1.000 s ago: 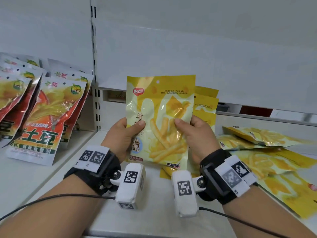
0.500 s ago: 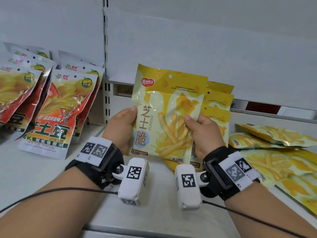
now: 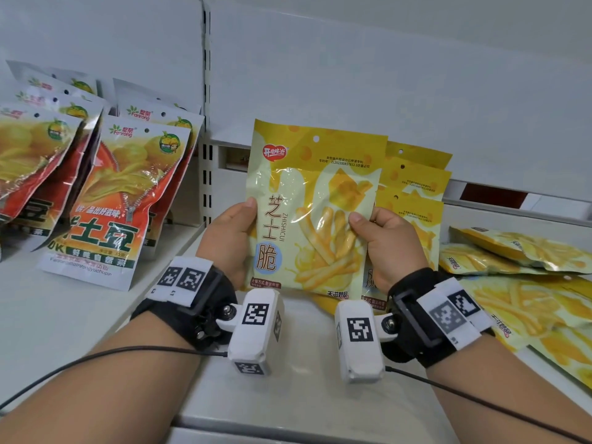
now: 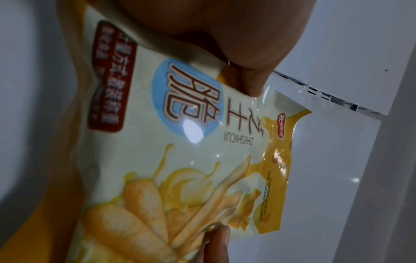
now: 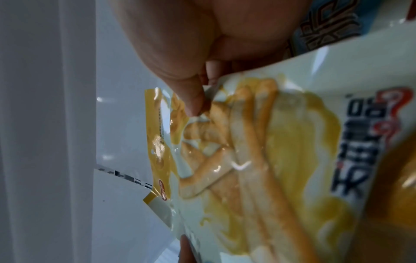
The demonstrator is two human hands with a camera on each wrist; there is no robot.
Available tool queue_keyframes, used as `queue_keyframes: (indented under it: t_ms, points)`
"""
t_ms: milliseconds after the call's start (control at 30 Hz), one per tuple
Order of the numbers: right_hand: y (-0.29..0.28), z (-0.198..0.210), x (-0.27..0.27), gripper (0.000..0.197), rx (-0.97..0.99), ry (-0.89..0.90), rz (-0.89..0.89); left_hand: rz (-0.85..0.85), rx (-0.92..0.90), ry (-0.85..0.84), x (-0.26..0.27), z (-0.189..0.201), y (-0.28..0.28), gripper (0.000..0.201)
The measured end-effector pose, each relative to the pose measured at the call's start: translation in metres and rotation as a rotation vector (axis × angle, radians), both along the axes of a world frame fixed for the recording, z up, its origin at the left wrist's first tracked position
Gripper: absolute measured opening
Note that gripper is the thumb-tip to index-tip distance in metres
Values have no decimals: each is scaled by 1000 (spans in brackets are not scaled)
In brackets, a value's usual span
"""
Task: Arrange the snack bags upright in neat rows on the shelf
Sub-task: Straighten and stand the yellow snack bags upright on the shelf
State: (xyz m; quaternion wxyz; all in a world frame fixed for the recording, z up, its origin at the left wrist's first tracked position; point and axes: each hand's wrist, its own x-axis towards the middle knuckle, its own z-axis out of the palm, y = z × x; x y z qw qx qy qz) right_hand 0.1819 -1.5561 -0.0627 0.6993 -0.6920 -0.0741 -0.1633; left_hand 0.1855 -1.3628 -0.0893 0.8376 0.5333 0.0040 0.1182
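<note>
Both hands (image 3: 307,241) gripping one upright yellow snack bag (image 3: 312,206) (printed fries, contents unseen).

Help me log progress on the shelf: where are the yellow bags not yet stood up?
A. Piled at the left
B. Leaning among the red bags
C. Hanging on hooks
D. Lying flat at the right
D: the loose yellow bags lie flat on the shelf, right of the right hand.

I'm looking at a shop: white metal shelving with a slotted upright rail (image 3: 206,174), and rows of red-and-orange foil snack bags (image 3: 105,200) standing left of my fingers.
</note>
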Motion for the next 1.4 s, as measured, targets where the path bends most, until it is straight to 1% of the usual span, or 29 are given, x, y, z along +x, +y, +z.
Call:
queue_keyframes:
  t_ms: [67, 133, 167, 233, 267, 300, 367, 400, 433, 500, 533, 567, 600, 633, 667, 700, 767, 833, 900, 967, 1000, 1067, 1100, 1133, 1167, 1233, 1267, 1333, 1400]
  points:
    - [-1, 2, 1, 13, 11, -6, -34, 39, -49, 26, 1, 0, 7, 25]
    - [-6, 5, 3, 11, 17, -18, -96, 116, -80, 70, 3, 1, 18, 24]
    - [-11, 6, 4, 12, 11, -24, -134, 165, -68, 104, 3, 3, 24, 23]
    - [-22, 9, 6, 10, -15, -31, -220, 280, 35, 156, 3, 5, 35, 21]
    - [-28, 9, 8, 8, -38, -37, -260, 310, -20, 173, 2, 7, 38, 23]
    - [-35, 8, 10, 7, -73, -45, -298, 317, -1, 183, 5, 6, 40, 29]
    - [-46, 7, 15, 9, -136, -60, -360, 343, 26, 183, 7, 2, 39, 33]
    - [-51, 6, 17, 11, -151, -59, -386, 382, 114, 175, 5, 1, 37, 35]
    - [-56, 5, 18, 13, -157, -52, -410, 421, 163, 198, 6, 1, 36, 42]
    - [-66, 4, 21, 17, -157, -30, -441, 483, 371, 218, 8, -3, 35, 53]
    - [-70, 3, 22, 18, -166, -16, -445, 531, 470, 193, 8, -3, 35, 54]
    - [-74, 3, 23, 18, -183, 0, -444, 570, 513, 169, 8, -1, 33, 49]
    - [-76, 2, 24, 18, -206, 13, -439, 567, 528, 128, 7, 0, 28, 40]
    - [-79, 2, 24, 19, -231, 22, -434, 514, 520, 78, 5, 3, 21, 26]
    - [-80, 2, 25, 19, -252, 29, -427, 430, 515, 36, 5, 4, 12, 12]
    - [-82, 2, 26, 20, -269, 33, -425, 326, 512, 20, 5, 5, 1, 7]
    - [-86, 2, 27, 19, -284, 30, -434, 139, 549, 5, 4, 7, -23, 10]
    - [-91, -1, 27, 19, -280, 15, -450, -4, 548, 20, 4, 8, -46, 7]
    - [-94, -6, 26, 20, -278, -4, -454, -84, 535, 45, 7, 9, -65, 10]
    - [-96, -10, 25, 20, -280, -19, -433, -94, 540, 63, 12, 13, -82, 17]
    - [-98, -12, 25, 19, -269, -23, -418, -80, 562, 63, 15, 15, -89, 24]
    - [-102, -14, 24, 19, -224, -23, -383, -36, 613, 72, 22, 17, -102, 46]
    - [-105, -15, 24, 18, -201, -19, -365, -5, 612, 81, 25, 18, -107, 52]
    - [-107, -16, 23, 18, -184, -14, -349, 17, 593, 90, 28, 18, -112, 51]
    - [-108, -16, 23, 17, -173, -10, -337, 19, 551, 91, 31, 17, -115, 44]
    - [-111, -17, 23, 16, -149, -9, -328, -11, 422, 82, 36, 14, -120, 19]
    - [-113, -16, 23, 16, -131, -12, -331, -22, 372, 83, 38, 12, -121, 17]
    - [-115, -16, 25, 16, -101, -13, -346, -32, 278, 90, 40, 7, -120, 25]
    - [-117, -17, 27, 17, -71, -3, -342, -42, 178, 82, 42, 4, -118, 25]
